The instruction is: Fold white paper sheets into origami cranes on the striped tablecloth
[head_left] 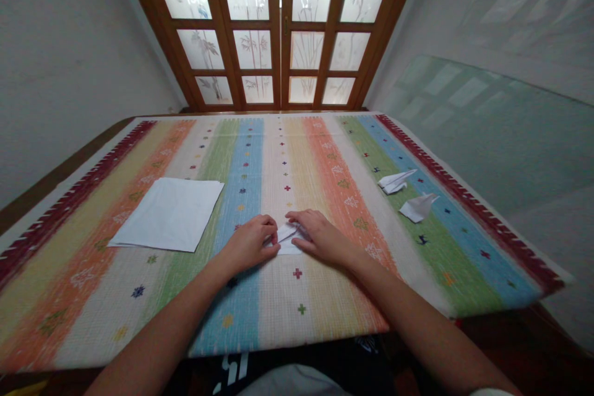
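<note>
A small piece of folded white paper (288, 239) lies on the striped tablecloth near the front middle, between my two hands. My left hand (253, 240) pinches its left side, thumb and fingers close together. From the right, my right hand (318, 236) grips the paper's other side, with the fingertips over its upper edge and the thumb lower down. Part of the paper is hidden beneath the fingers. To the left of my hands rests a stack of square white paper sheets (169, 213), its edges slightly fanned.
Two folded white paper cranes (395, 181) (418, 206) sit on the right side of the tablecloth (273, 297). Wooden doors with patterned glass panes (304, 28) stand beyond the far edge. A pale glass panel (487, 130) leans against the right wall.
</note>
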A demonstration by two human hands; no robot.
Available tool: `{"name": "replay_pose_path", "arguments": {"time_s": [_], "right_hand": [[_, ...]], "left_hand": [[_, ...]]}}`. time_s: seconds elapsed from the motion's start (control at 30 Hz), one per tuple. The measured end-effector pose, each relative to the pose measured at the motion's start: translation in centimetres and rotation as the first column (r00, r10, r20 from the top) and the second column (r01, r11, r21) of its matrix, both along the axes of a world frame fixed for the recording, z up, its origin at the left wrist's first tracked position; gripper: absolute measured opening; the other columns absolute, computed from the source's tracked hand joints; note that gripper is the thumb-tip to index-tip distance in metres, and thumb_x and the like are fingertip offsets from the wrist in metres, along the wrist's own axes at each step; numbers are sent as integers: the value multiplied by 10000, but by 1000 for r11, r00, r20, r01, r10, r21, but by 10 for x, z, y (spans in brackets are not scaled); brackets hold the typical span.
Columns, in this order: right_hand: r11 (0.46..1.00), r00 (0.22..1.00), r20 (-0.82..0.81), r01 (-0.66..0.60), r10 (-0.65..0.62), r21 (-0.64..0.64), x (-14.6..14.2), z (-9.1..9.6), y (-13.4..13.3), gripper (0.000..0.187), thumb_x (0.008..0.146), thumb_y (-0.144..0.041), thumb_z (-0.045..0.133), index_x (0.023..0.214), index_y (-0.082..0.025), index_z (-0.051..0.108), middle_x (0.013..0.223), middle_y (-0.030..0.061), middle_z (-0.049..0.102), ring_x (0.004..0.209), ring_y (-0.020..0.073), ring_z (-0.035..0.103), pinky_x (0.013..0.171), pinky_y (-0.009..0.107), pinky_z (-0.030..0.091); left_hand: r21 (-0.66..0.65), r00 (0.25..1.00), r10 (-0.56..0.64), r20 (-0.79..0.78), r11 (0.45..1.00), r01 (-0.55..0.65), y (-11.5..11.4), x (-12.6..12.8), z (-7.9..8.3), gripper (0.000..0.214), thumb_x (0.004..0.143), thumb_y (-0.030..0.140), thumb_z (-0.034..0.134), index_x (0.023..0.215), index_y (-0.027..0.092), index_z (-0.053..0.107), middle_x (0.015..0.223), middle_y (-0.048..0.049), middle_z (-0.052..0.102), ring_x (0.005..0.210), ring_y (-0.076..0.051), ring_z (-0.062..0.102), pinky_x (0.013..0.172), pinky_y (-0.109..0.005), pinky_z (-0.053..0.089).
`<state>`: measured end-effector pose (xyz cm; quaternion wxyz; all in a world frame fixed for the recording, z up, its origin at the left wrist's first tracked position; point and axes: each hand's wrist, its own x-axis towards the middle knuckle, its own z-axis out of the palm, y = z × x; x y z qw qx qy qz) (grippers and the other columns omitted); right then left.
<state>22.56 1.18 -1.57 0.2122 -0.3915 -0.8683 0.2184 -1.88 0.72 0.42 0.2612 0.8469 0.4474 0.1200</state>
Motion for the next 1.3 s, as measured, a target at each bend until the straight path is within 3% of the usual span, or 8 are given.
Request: {"name": "replay_pose_path", "arguments": {"time_s": [0.27,0.4,0.5,0.77,0.93,1.07,1.17,1.3], "right_hand": [[996,994,-92,-64,58,-60,1,3,0,56,945,-148,709,927,-201,716,1243,86,612,974,176,667,925,339,536],[988,989,-124,-96,82,-117,3,1,0,65,930,-156,734,899,-198,695,1306,94,618,991,173,673,937,333,526],[987,997,-68,-35,25,-158,2,4,-1,153,875,-128,767,953,-197,656,1073,67,697,910,188,653,840,312,506],[985,997,18,71,-69,-156,0,15,-7,250,852,-156,766,1059,-216,640,976,47,717,849,200,640,759,302,455],[998,997,-46,59,-60,-22,0,11,-7,398,884,-129,725,1258,-222,626,1040,55,755,932,211,676,826,322,477],[955,996,-82,52,-29,292,-3,5,-7,102,970,-118,664,1024,-203,684,952,59,760,879,213,655,787,340,430],[877,992,-111,99,-52,470,-8,6,-11,149,1013,-93,601,936,-204,665,953,61,761,872,222,624,784,360,399],[848,984,-139,163,-107,503,-11,11,-13,167,994,-56,584,975,-206,654,1111,86,759,979,250,603,859,382,407]], "left_hand": [[-46,998,-2,59,999,4,0,1,-1,65,867,162,650,839,194,699,1000,-38,674,812,-175,602,793,-306,458],[-64,992,-4,127,998,12,1,2,-5,82,824,135,640,796,194,590,870,-7,617,791,-171,570,744,-292,408],[-88,985,65,162,995,-51,1,2,-7,176,782,132,667,823,206,513,820,15,593,767,-166,547,723,-288,391],[-215,974,30,224,976,20,-3,4,-2,203,831,161,653,1031,196,644,822,11,672,724,-154,595,694,-277,430],[-119,969,14,246,993,16,-4,7,-6,148,843,142,633,974,187,686,849,-14,711,752,-161,625,711,-279,457],[94,953,-16,303,995,-13,-5,9,-11,167,827,71,620,942,188,653,869,-20,706,781,-172,644,728,-285,497],[330,948,-114,298,944,10,-5,10,-12,196,849,34,628,963,193,633,952,-48,703,885,-196,664,801,-310,534],[525,953,-188,236,850,37,-4,9,-12,167,929,39,619,994,193,624,1030,-74,691,929,-193,664,807,-295,546]]}}
